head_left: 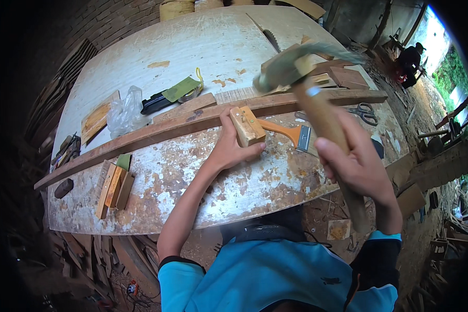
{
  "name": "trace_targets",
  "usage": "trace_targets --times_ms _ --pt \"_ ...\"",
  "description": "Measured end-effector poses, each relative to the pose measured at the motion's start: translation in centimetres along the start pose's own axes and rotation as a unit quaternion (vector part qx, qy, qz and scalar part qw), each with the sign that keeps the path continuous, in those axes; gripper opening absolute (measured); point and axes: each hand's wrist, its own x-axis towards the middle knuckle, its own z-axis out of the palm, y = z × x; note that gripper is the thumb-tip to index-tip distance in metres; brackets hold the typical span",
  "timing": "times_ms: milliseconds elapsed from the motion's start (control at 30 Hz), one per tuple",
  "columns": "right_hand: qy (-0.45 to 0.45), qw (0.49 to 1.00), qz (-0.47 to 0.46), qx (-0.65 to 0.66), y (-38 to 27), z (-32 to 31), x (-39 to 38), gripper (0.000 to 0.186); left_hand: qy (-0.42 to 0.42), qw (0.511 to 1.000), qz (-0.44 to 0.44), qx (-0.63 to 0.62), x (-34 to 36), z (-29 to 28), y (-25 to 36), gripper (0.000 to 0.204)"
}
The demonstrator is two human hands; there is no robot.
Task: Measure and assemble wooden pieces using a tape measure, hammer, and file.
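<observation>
My left hand [234, 140] grips a small wooden block [249, 125] with small studs on top, beside a long wooden beam [166, 127] lying across the bench [187, 203]. My right hand [351, 161] is closed round the wooden handle of a hammer [317, 101]; its head is blurred, raised above and right of the block. An orange-handled brush or scraper [288, 132] lies just right of the block, with dark scissors [364, 113] farther right.
At left lie stacked small blocks [114, 187], a plastic bag [125, 112], a black tool with green cloth [166, 96] and hand tools [70, 148]. Boards and a saw blade [270, 39] sit at the back. A person [408, 65] is outside the bench's right side; scrap wood surrounds it.
</observation>
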Motion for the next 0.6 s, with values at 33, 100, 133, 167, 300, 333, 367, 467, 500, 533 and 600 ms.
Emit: trace_targets --times_ms 33,100,133,167,300,333,367,467,500,533,600 --pt "-0.031 0.999 0.043 0.009 -0.1 0.0 0.2 0.046 -0.007 1.000 0.017 0.002 0.0 0.0 0.0 0.100" --pt "-0.051 0.998 0.025 -0.001 -0.2 -0.1 0.2 0.045 -0.007 1.000 0.001 0.015 0.1 -0.1 0.2 0.093" --pt "-0.066 0.997 0.027 -0.016 -0.1 -0.1 0.3 0.045 -0.006 1.000 0.003 0.013 0.1 -0.2 0.3 0.093" --pt "-0.062 0.997 0.029 -0.024 -0.1 -0.1 0.4 0.045 -0.001 1.000 -0.004 0.018 0.1 -0.2 0.4 0.091" --pt "-0.062 0.998 -0.011 -0.031 0.1 0.6 1.4 0.045 0.027 0.999 0.012 0.020 -0.1 0.1 0.5 0.085" --pt "-0.063 0.993 -0.041 -0.094 0.0 0.8 1.7 0.045 0.025 0.999 0.006 0.021 0.0 0.1 0.5 0.085" --pt "-0.053 0.992 -0.052 -0.100 -0.2 0.8 1.9 0.045 0.022 0.999 0.013 0.024 0.0 0.1 0.5 0.084" --pt "-0.095 0.986 -0.004 -0.136 -1.6 0.7 1.9 0.046 0.023 0.999 0.020 0.024 0.1 0.0 0.4 0.082" --pt "-0.055 0.987 -0.022 -0.151 -2.4 0.4 1.5 0.046 0.029 0.999 0.014 0.020 0.1 0.0 0.3 0.081" --pt "-0.002 0.985 0.002 -0.175 -3.2 0.1 1.1 0.047 0.036 0.999 0.015 0.017 0.0 0.0 0.3 0.081" --pt "0.128 0.987 -0.061 -0.071 -4.8 0.3 -0.1 0.046 0.028 0.998 0.015 0.045 -0.1 -0.2 0.3 0.082"
